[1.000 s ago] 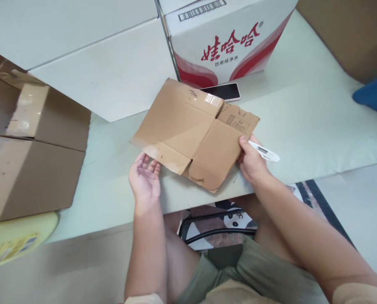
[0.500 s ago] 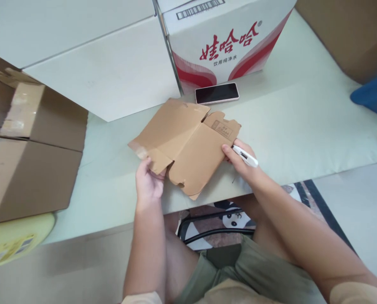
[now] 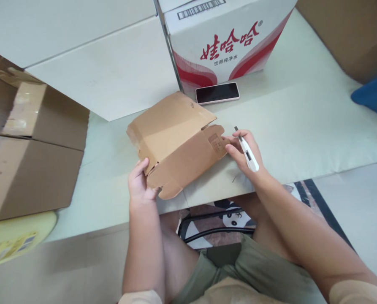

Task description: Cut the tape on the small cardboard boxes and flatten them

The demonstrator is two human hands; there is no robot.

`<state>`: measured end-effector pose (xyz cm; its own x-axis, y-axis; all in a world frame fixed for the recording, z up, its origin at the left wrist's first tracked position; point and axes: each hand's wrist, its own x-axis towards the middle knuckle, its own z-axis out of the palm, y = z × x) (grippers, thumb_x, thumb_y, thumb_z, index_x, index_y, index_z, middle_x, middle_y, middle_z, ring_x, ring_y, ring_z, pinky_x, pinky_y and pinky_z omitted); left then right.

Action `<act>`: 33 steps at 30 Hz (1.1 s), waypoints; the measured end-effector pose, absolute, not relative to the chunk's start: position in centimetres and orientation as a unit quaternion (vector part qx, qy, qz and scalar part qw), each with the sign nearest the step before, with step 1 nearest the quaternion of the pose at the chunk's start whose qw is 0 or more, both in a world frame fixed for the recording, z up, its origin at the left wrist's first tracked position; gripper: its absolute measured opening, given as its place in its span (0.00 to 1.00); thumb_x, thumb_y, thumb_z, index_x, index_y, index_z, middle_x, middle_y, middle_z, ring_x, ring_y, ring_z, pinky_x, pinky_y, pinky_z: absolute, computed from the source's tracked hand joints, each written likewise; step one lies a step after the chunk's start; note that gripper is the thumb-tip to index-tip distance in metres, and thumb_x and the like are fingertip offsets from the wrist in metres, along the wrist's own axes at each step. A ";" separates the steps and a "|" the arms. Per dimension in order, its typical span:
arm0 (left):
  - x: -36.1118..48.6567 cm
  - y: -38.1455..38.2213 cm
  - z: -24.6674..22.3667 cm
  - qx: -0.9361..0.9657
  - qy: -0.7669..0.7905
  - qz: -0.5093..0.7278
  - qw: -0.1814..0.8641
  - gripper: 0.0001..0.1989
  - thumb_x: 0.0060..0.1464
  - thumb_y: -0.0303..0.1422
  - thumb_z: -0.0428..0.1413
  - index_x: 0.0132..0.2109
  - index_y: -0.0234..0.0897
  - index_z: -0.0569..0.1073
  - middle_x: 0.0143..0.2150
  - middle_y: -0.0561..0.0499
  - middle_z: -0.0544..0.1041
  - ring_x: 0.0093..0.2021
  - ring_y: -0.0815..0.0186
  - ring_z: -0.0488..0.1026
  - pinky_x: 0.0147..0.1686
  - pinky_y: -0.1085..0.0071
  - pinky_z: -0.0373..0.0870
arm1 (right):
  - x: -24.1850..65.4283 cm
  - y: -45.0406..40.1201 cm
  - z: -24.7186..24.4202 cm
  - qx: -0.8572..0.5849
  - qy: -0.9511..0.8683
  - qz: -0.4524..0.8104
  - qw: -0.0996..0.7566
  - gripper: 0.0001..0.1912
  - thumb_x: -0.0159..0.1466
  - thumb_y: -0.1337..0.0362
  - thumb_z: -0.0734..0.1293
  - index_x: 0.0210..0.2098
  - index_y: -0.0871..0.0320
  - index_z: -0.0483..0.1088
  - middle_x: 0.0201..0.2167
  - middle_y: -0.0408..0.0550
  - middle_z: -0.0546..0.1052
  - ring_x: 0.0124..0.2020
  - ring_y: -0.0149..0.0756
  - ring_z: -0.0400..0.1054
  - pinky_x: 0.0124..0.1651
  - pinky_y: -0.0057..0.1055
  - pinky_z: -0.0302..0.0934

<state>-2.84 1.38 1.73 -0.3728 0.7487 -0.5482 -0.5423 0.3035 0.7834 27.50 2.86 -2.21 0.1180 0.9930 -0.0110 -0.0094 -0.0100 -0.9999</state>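
A small brown cardboard box point(image 3: 183, 162), partly unfolded with its flaps loose, is held a little tilted over the table. My left hand point(image 3: 139, 182) grips its left end, thumb on top near the torn corner and fingers underneath. At the other end, the thumb and fingertips of my right hand point(image 3: 254, 147) touch the flap with a small printed label. That same hand keeps a white utility knife point(image 3: 250, 159) tucked against the palm, its metal tip pointing away from me.
A phone point(image 3: 218, 93) lies before a white water carton point(image 3: 220, 46) with red print. Large white boxes point(image 3: 112, 76) stand at back left, brown cartons point(image 3: 45, 169) at far left. A yellow item point(image 3: 17, 240) sits front left, a blue one point(image 3: 373, 95) at right. The table point(image 3: 302, 126) is pale green.
The box has opened out and tipped, its front panel now facing me more. My right hand has slid to the end flap, and the knife has turned more upright, showing its metal tip.
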 end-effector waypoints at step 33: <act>-0.4 1.0 0.9 0.386 0.500 0.692 0.350 0.08 0.46 0.37 0.62 0.30 0.36 0.81 0.40 0.44 0.81 0.52 0.52 0.78 0.55 0.63 0.74 | 27.6 2.6 -1.1 -0.598 -0.434 0.321 0.592 0.19 0.63 0.46 0.68 0.36 0.49 0.56 0.27 0.39 0.55 0.27 0.36 0.53 0.32 0.36 0.50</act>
<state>-0.38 1.02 0.86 -0.4572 0.8700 0.1846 -0.0978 -0.2555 0.9619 27.62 2.61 -1.07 0.4161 0.9000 0.1299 0.1394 0.0781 -0.9872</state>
